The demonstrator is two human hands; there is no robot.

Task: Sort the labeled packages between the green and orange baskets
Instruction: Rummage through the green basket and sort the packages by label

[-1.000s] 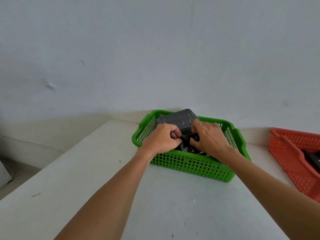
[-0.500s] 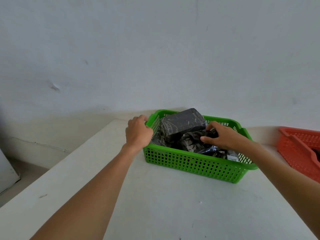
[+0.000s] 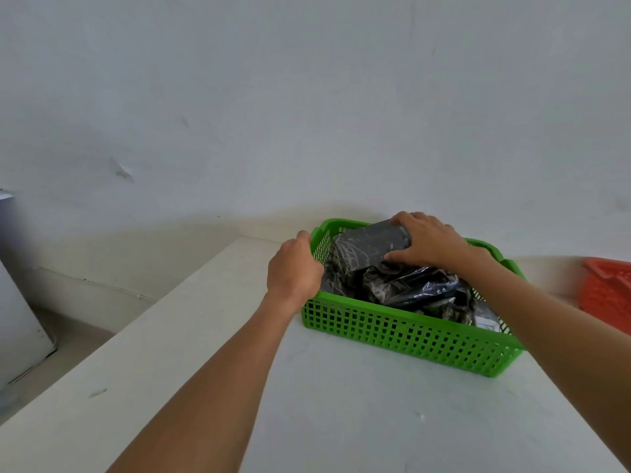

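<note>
A green basket (image 3: 403, 332) stands on the white table, filled with several black plastic packages (image 3: 409, 288). My left hand (image 3: 293, 268) grips the basket's left rim. My right hand (image 3: 426, 240) lies with fingers spread on top of the large dark grey package (image 3: 365, 247) at the back of the basket, thumb against its front edge. A white label (image 3: 486, 324) shows on a package at the basket's right end. The orange basket (image 3: 606, 291) is at the right edge of view, mostly cut off.
The white table (image 3: 341, 404) ends at a left edge (image 3: 136, 322) with floor below it. A white wall rises right behind the baskets. A white cabinet or appliance (image 3: 20, 332) stands on the floor at far left.
My left hand left the packages and took the basket's left rim. My right hand moved from the crumpled packages up and back onto the large grey package. The view shifted left.
</note>
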